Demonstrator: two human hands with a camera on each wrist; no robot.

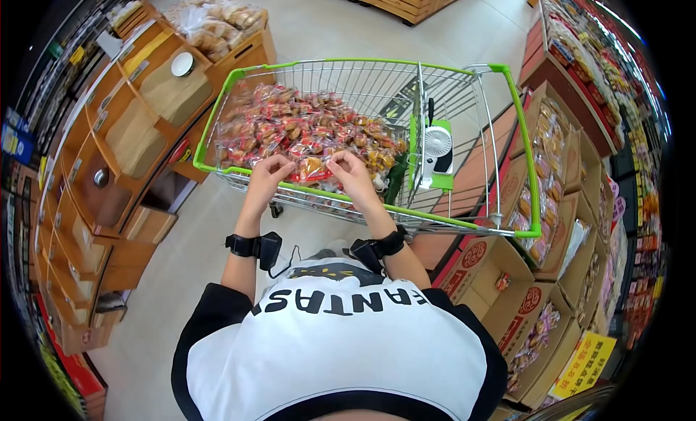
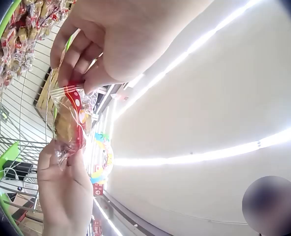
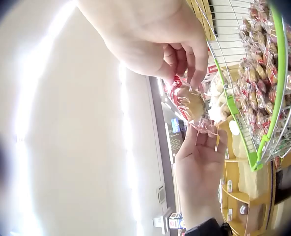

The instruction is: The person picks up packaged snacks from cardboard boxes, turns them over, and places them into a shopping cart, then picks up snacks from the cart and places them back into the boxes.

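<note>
A small clear-and-red wrapped snack (image 1: 312,169) is held above the near side of the cart by both hands. My left hand (image 1: 270,176) pinches one end of its wrapper, and my right hand (image 1: 354,176) pinches the other. In the left wrist view the packet (image 2: 69,120) stretches between the two hands, a brown piece showing through the film. The right wrist view shows the same packet (image 3: 188,102) between the fingertips. Below and beyond lies a heap of similar wrapped snacks (image 1: 290,124) in the cart.
The green-rimmed wire cart (image 1: 326,61) stands in front, with a small white fan (image 1: 437,142) at its divider. Wooden shelves (image 1: 127,142) curve along the left, with bagged bread (image 1: 217,26) behind. Cardboard boxes of packaged goods (image 1: 471,276) and a yellow sign (image 1: 584,364) are at the right.
</note>
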